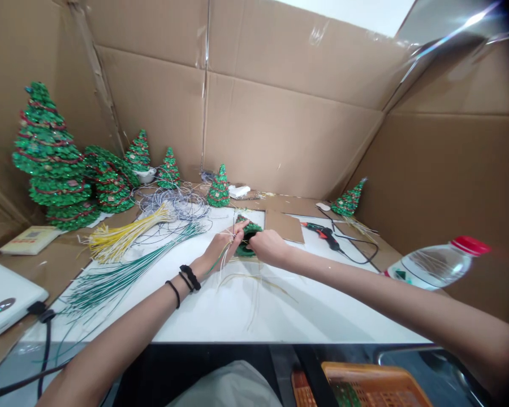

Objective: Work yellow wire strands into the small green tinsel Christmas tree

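Observation:
Near the middle of the white work surface, a small green tree (246, 249) lies tipped, its dark hollow base facing me. My left hand (228, 244) is closed around its left side, with thin white and green wires sticking out by the fingers. At the base's right edge, my right hand (266, 246) has its fingers closed; what they pinch is too small to make out. Loose pale wires (258, 281) lie just below the tree. Left of my hands are a bundle of green wires (123, 280) and a bundle of yellow wires (127, 237).
Decorated trees (53, 152) stand at the left and back. A tangle of grey wire (173, 202) lies behind the bundles. A cardboard piece (285, 226), a glue gun (324, 234) with its cord and a bottle (435, 265) are on the right. An orange basket (375, 373) sits below the front edge.

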A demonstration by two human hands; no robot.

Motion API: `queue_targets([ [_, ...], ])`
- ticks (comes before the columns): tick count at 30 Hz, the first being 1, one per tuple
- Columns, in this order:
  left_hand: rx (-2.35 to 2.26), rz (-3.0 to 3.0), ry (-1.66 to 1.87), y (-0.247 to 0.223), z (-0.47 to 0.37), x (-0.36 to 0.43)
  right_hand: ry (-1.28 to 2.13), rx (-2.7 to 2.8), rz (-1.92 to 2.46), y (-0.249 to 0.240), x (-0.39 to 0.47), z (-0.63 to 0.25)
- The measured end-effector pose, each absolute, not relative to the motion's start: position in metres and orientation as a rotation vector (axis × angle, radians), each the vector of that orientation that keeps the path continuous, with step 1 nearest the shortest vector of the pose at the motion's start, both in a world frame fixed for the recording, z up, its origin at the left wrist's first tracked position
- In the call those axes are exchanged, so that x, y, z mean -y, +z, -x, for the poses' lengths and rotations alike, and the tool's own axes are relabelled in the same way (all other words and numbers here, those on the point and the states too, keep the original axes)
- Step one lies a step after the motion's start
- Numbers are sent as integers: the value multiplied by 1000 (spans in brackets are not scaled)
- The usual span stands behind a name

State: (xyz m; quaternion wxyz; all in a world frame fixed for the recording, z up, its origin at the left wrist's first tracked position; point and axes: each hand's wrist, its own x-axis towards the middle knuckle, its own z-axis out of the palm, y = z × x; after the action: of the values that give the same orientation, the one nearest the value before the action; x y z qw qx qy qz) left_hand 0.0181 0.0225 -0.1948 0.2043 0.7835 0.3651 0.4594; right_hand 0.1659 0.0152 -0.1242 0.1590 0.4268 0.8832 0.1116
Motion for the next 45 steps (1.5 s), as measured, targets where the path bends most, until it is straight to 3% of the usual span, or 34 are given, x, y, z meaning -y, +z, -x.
queue_targets([
  [4, -912, -2214, 1314, -193, -13, -28, 259, -2475, -1364, -123, -15, -164],
  [10, -886, -2345, 1259, -195, -18, -51, 361, -2565, -1156, -126, -11, -173],
  [18, -719, -2052, 1435, -207, -36, -59, 504, -2654, -1154, -135, -7, -184],
  [37, -708, -2046, 1479, -210, -36, -57, 291, -2673, -1224, -130, -5, -190],
  [45, -722, -2051, 1461, -207, -37, -57, 361, -2679, -1193, -133, -6, -188],
])
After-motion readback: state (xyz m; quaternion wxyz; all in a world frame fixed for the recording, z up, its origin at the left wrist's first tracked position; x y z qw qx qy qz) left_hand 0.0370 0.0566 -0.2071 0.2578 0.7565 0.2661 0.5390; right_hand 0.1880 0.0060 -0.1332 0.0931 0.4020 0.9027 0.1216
